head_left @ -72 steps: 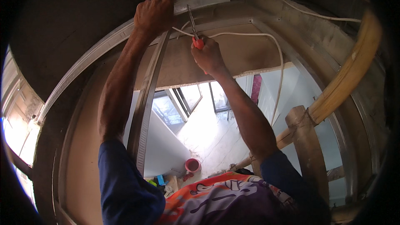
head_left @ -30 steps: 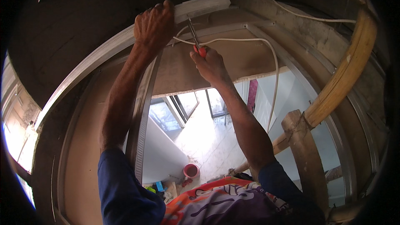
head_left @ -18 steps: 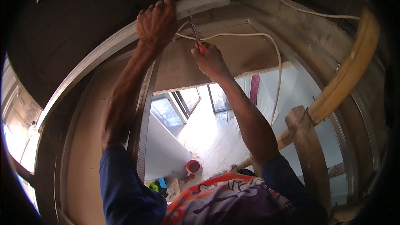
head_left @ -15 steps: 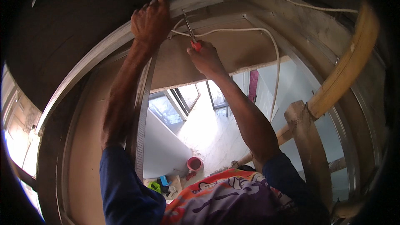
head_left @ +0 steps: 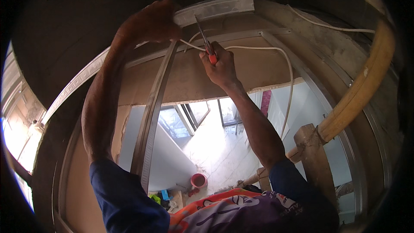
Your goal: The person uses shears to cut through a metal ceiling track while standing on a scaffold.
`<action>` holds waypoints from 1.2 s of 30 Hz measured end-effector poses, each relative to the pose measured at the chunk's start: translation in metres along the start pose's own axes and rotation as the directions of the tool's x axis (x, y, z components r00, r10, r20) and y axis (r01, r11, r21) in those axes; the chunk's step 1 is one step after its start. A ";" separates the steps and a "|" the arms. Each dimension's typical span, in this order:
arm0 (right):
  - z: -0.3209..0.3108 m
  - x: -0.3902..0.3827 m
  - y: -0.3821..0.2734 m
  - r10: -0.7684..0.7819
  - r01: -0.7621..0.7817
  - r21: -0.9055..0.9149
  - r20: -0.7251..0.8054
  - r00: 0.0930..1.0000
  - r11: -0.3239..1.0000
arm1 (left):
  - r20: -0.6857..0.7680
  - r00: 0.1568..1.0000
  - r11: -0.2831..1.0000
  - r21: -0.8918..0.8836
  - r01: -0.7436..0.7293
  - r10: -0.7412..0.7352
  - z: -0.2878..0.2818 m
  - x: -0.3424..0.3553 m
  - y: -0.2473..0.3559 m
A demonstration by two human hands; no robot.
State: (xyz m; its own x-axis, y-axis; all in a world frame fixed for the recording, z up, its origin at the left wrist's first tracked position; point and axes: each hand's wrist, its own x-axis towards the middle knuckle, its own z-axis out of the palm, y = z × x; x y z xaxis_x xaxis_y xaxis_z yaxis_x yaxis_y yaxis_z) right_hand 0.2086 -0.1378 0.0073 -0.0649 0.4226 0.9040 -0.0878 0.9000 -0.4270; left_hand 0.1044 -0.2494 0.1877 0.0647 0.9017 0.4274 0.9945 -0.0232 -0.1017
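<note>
Head view: both arms up, blue sleeves, hands apart near the top. Left hand (head_left: 154,22) is bent over at the wrist up against the pale metal rail (head_left: 217,9), at the left end of its visible wide part; fingers dark and partly hidden, so can't tell if they are clamped on it. Right hand (head_left: 221,68) is lower and to the right, fingers closed around the grip of a red-handled tool (head_left: 212,55), thin metal end pointing up and slightly left. Tip overlaps the rail's face in view; touching or not, can't tell. White cable (head_left: 261,48) runs from just below the left hand, passes behind the right hand and tool, goes right, then bends and hangs down. Metal strut (head_left: 152,110) slants from under the left hand toward the lower left sleeve. Brown board (head_left: 254,69) sits behind the right hand, ragged lower edge above a bright opening. Wooden pole (head_left: 360,80) slants at right, meeting a short wooden post (head_left: 318,162). Second white cable (head_left: 330,26) crosses upper right. Down below: pale floor (head_left: 217,146), red bucket (head_left: 199,181) on it, small blue item (head_left: 165,195) to its left.
</note>
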 end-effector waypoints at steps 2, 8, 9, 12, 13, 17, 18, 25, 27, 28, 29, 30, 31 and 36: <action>0.005 -0.002 0.001 0.006 -0.006 0.035 -0.002 1.000 0.999 | 0.044 0.999 0.998 -0.066 0.015 -0.012 0.001 -0.001 -0.004; 0.008 -0.016 -0.002 0.270 -0.301 0.198 0.169 0.948 0.933 | -0.183 0.983 0.988 0.150 0.022 0.006 0.003 -0.004 0.003; 0.009 -0.020 0.001 0.306 -0.354 0.217 0.227 0.925 0.910 | -0.349 0.934 0.961 0.277 0.020 0.081 0.011 -0.001 -0.002; 0.000 -0.038 0.007 0.436 -0.550 0.264 0.386 0.813 0.792 | -0.511 0.856 0.917 0.375 0.135 0.083 0.017 0.007 -0.006; -0.007 -0.040 0.008 0.478 -0.615 0.271 0.431 0.765 0.740 | -0.521 0.852 0.916 0.361 0.175 0.042 0.016 0.010 -0.001; -0.018 -0.034 -0.010 0.452 -0.505 0.094 0.327 0.830 0.858 | -0.575 0.797 0.930 0.364 0.044 0.187 0.035 0.006 -0.010; -0.022 -0.028 -0.015 0.435 -0.475 0.064 0.309 0.846 0.878 | -0.560 0.806 0.928 0.370 0.037 0.191 0.037 0.008 -0.012; -0.022 -0.003 -0.030 0.484 -0.450 -0.181 0.272 0.832 0.875 | -0.504 0.841 0.921 0.389 0.017 0.197 0.041 0.009 -0.004; -0.022 -0.003 -0.027 0.465 -0.423 -0.205 0.248 0.850 0.883 | -0.485 0.863 0.926 0.374 0.057 0.142 0.044 0.010 0.000; -0.021 -0.003 -0.026 0.454 -0.408 -0.217 0.239 0.859 0.887 | -0.475 0.873 0.927 0.367 0.080 0.113 0.046 0.010 0.001; -0.021 -0.002 -0.026 0.465 -0.418 -0.218 0.253 0.848 0.882 | -0.474 0.874 0.926 0.367 0.084 0.108 0.048 0.010 0.000; -0.023 -0.001 -0.028 0.477 -0.428 -0.221 0.265 0.838 0.876 | -0.475 0.874 0.927 0.365 0.086 0.106 0.049 0.011 0.000; -0.024 0.000 -0.029 0.488 -0.438 -0.225 0.276 0.828 0.870 | -0.475 0.874 0.927 0.364 0.087 0.104 0.051 0.011 0.000; -0.019 0.002 -0.025 0.486 -0.447 -0.190 0.299 0.821 0.874 | -0.508 0.846 0.904 0.420 0.078 0.163 0.058 0.012 -0.004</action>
State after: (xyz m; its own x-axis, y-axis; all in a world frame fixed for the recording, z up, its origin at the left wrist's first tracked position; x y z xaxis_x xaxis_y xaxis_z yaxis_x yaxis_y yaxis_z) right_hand 0.2294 -0.1578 0.0199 -0.3933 0.7522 0.5287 0.1416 0.6178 -0.7735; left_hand 0.0964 -0.2135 0.1414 0.2585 0.5394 0.8014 0.8701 0.2303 -0.4357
